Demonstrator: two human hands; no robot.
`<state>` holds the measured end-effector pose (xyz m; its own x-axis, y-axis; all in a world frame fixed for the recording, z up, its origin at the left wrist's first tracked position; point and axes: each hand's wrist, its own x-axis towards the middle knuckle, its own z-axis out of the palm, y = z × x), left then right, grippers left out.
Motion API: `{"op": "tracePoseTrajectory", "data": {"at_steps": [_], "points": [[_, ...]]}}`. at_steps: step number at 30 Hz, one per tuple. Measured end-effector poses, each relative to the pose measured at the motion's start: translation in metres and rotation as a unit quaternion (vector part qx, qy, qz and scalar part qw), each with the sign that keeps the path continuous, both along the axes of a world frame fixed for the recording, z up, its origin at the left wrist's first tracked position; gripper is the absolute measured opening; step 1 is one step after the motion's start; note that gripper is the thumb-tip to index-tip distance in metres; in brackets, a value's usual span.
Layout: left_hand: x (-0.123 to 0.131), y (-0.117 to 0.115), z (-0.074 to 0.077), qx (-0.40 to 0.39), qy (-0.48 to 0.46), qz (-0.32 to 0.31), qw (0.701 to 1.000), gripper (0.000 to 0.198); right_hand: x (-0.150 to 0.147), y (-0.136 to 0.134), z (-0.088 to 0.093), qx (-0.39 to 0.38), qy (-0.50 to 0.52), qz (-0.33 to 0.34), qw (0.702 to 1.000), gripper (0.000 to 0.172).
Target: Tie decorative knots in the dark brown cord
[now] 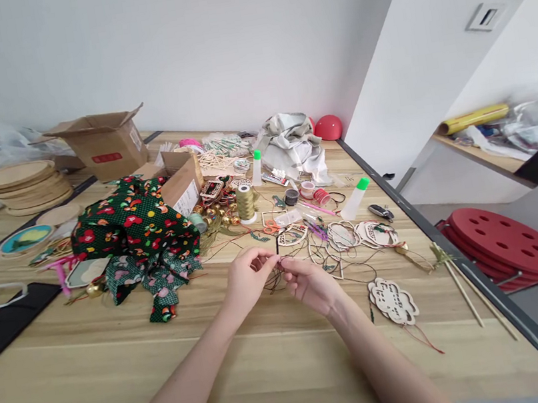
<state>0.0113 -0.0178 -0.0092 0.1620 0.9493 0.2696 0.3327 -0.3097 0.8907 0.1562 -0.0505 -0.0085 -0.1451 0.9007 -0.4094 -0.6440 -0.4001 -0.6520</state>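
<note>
i log a long pale wooden table (pixel 121 365), with a green floral printed cloth (pixel 137 234) heaped left of the hands. the left hand (pixel 246 280) and right hand (pixel 310 284) meet mid-table, fingertips of each pinching a thin dark thread (pixel 279 266) that runs between them.

We see a dark green floral cloth (pixel 137 238) near a gold thread spool (pixel 245 203), an open brown cardboard box (pixel 103 145) behind, and red perforated stools (pixel 505 243) far right.
</note>
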Motion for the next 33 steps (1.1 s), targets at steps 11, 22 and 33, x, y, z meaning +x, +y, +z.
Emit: {"op": "tracePoseTrajectory", "data": {"at_steps": [11, 22, 33], "points": [[0.0013, -0.0020, 0.0020, 0.004, 0.002, -0.035, 0.999, 0.016, -0.0042, 0.0005, -0.0029, 0.037, -0.039, -0.027, 0.998, 0.021], [-0.0057, -0.0059, 0.0048, 0.185, 0.139, -0.051, 0.972, 0.013, -0.0033, 0.0011, -0.0061, 0.058, -0.067, -0.044, 0.995, 0.026], [-0.0076, -0.0042, 0.0025, 0.221, 0.224, -0.076, 0.946, 0.015, 0.0009, 0.0030, -0.0083, 0.152, -0.263, -0.054, 0.951, 0.031]]}}
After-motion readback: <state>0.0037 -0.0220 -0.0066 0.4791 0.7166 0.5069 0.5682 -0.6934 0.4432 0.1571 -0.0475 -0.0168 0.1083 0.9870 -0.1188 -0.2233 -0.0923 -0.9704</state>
